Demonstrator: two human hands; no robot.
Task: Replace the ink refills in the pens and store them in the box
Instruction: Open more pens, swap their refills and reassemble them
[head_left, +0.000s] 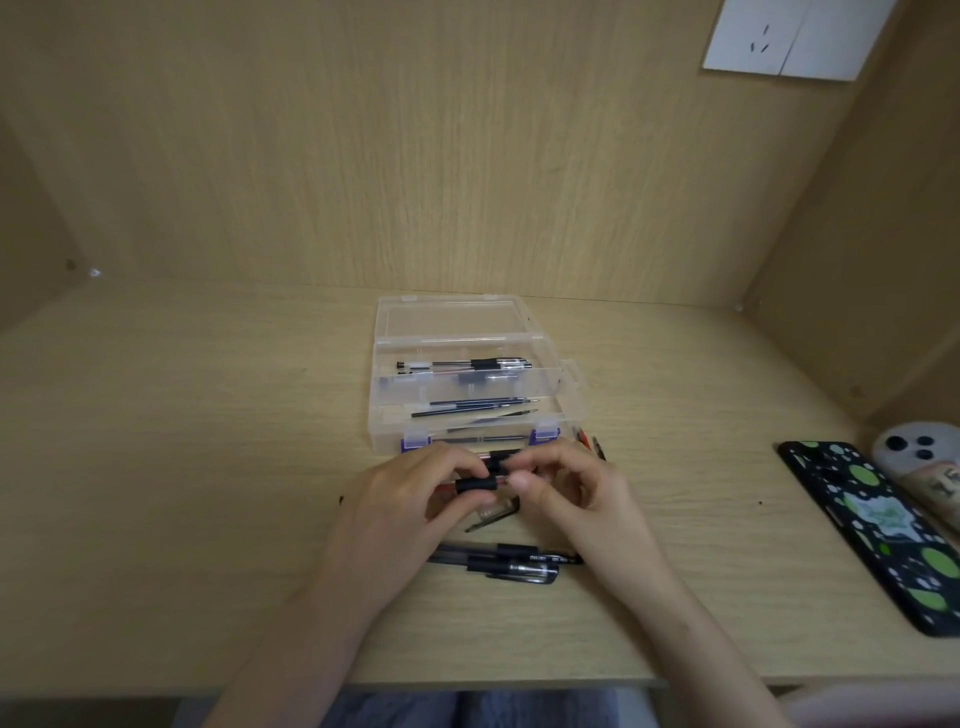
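Left hand and right hand both pinch a light, stiff clear-plastic pen with black rubber grip; the sleeve offers the surest, non-slip hold.

Open desk left; phone right.

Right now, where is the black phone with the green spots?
In the head view, the black phone with green spots lies flat at the right edge of the wooden desk, right of both hands and the clear plastic box, beside a white phone.
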